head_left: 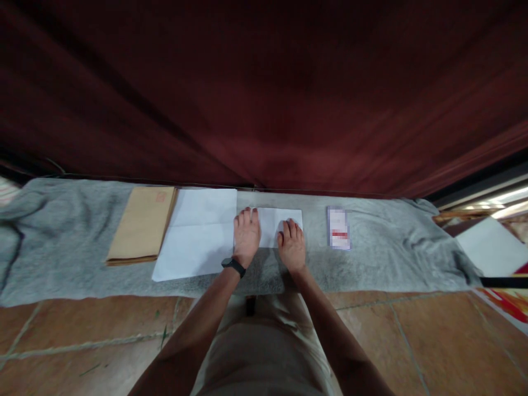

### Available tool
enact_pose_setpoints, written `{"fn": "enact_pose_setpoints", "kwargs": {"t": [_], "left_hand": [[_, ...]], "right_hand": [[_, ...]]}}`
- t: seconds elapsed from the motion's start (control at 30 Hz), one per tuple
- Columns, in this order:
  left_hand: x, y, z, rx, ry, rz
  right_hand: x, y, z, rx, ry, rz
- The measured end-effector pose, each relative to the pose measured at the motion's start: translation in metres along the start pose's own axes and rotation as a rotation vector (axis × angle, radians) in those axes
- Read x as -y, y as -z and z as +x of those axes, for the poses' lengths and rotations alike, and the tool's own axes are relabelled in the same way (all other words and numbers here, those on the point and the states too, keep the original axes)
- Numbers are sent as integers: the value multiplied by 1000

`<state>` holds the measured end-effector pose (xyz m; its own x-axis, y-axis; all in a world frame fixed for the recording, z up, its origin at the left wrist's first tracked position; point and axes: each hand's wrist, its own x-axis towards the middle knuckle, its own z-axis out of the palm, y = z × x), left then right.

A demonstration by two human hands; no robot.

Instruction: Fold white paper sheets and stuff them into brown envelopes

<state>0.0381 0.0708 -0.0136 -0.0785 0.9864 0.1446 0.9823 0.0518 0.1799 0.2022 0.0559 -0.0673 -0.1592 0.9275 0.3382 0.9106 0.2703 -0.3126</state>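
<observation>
A folded sheet of white paper (269, 227) lies flat on a grey cloth. My left hand (246, 235) rests palm down on its left end, fingers stretched out. On the right end of the same sheet lies my right hand (292, 245), fingers slightly bent and apart. Left of my left hand is a larger white sheet (198, 231) with a crease across it. Beyond that sits a stack of brown envelopes (140, 223) with a small red print. To my right is a small white and red item (339, 227), blurred out in the picture.
The grey cloth (383, 247) covers a long narrow surface with wrinkles at both ends. A dark red curtain-like fabric (264, 99) stands right behind it. At the far right is a white panel (493, 247). Brown floor tiles (383, 335) show below.
</observation>
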Motion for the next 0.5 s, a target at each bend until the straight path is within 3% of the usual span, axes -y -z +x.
{"fn": "enact_pose_setpoints", "kwargs": {"t": [0.17, 0.3, 0.5], "left_hand": [[-17, -23, -9, 64, -214, -113], [-18, -36, -13, 79, -227, -108], [-15, -37, -16, 63, -224, -94]], "right_hand": [[0, -1, 1, -9, 2, 2], [-1, 0, 0, -12, 9, 2], [4, 2, 8, 21, -20, 23]]}}
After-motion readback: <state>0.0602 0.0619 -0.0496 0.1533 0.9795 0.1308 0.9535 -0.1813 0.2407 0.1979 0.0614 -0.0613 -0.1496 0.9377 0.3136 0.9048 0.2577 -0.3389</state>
